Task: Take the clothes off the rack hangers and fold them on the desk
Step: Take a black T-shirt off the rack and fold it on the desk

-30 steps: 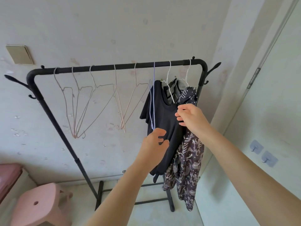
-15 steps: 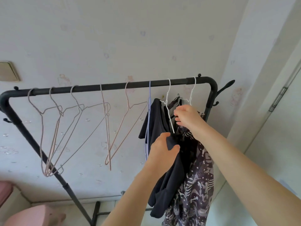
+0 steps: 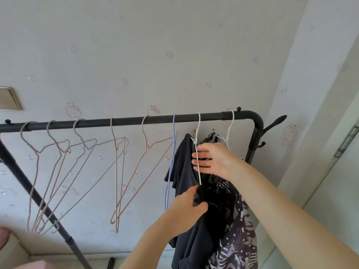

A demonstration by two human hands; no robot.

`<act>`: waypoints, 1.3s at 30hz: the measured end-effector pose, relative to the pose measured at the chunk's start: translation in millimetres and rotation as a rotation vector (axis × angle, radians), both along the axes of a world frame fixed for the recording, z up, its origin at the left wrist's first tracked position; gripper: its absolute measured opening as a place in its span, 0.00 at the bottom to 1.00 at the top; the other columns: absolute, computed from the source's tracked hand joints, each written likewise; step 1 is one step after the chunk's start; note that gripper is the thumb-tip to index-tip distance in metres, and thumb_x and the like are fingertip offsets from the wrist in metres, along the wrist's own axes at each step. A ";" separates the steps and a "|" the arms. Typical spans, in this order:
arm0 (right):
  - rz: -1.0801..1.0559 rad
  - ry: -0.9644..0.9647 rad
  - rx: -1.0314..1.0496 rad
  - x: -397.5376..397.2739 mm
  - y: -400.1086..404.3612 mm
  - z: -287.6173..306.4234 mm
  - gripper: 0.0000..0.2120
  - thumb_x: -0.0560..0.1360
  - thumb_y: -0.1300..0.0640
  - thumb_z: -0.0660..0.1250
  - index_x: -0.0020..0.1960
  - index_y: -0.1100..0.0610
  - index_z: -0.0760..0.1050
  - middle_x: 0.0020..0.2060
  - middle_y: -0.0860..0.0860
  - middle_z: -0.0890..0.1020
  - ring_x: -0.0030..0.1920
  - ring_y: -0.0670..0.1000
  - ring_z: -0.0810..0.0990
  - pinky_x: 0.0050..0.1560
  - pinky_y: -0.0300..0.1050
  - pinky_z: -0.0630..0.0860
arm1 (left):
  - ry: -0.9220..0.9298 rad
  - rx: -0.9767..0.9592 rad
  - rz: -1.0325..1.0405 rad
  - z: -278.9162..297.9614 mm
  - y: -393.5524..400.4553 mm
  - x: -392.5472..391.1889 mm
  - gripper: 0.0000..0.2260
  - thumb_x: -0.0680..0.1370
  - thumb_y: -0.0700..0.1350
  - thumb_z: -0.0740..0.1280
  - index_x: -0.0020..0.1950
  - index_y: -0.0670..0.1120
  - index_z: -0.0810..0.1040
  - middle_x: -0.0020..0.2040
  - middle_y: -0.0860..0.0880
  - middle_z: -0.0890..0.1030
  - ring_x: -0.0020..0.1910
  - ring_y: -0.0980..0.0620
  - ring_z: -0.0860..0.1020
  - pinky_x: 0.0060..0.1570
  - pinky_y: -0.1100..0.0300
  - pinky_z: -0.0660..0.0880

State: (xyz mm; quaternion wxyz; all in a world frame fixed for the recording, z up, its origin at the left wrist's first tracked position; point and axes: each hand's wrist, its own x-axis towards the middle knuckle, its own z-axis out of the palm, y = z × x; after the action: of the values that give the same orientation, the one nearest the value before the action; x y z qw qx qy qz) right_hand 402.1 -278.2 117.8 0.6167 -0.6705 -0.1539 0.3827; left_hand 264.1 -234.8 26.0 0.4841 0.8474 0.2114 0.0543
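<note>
A dark navy T-shirt (image 3: 182, 167) hangs on a white wire hanger (image 3: 198, 129) near the right end of the black rack bar (image 3: 126, 122). Half of it has slipped off the wire. My left hand (image 3: 184, 212) grips a bunch of this shirt's fabric just below the hanger's lower end. My right hand (image 3: 213, 160) is higher up, its fingers straight and spread against the white wire and the shirt's neck. Behind the shirt, a black-and-white patterned garment (image 3: 239, 230) hangs on a second white hanger (image 3: 231, 131).
Several empty pink wire hangers (image 3: 58, 171) and a lavender one (image 3: 171, 171) hang to the left. The rack's slanted leg (image 3: 38, 197) runs down to the left. A pink stool (image 3: 33, 265) shows at the bottom left, a door hinge (image 3: 345, 140) at the right.
My left hand has closed on the dark shirt and pulled it down along the hanger. My right hand's fingers have straightened at the hanger's neck. The view has tilted upward.
</note>
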 end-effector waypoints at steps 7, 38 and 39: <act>-0.039 -0.049 0.069 -7.5 -1.8 23.7 0.07 0.77 0.61 0.65 0.53 0.62 0.76 0.48 0.58 0.80 0.43 0.56 0.81 0.47 0.52 0.82 | -0.065 -0.052 -0.010 21.1 -1.2 -5.9 0.21 0.81 0.51 0.60 0.74 0.54 0.63 0.66 0.55 0.76 0.63 0.57 0.75 0.58 0.67 0.69; -0.338 -0.355 -0.315 -230.2 -179.7 -14.1 0.16 0.77 0.44 0.61 0.39 0.55 0.73 0.25 0.46 0.65 0.26 0.48 0.62 0.30 0.40 0.59 | -0.235 -0.079 0.235 -13.1 -78.7 -97.6 0.19 0.78 0.52 0.66 0.66 0.47 0.66 0.57 0.49 0.77 0.52 0.50 0.76 0.49 0.56 0.71; -0.335 -0.387 -0.338 -234.5 -185.4 -13.6 0.19 0.78 0.42 0.60 0.38 0.56 0.71 0.26 0.46 0.65 0.27 0.48 0.62 0.31 0.40 0.60 | -0.227 -0.010 0.244 -11.5 -78.5 -98.0 0.17 0.78 0.53 0.66 0.62 0.47 0.68 0.53 0.49 0.78 0.51 0.49 0.76 0.48 0.55 0.72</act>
State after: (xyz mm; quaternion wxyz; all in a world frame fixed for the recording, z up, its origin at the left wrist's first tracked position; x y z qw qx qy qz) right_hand 167.6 -463.5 104.2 0.5101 -0.8401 -0.0902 0.1610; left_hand 166.1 -313.3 14.4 0.4989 0.8013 0.2572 0.2070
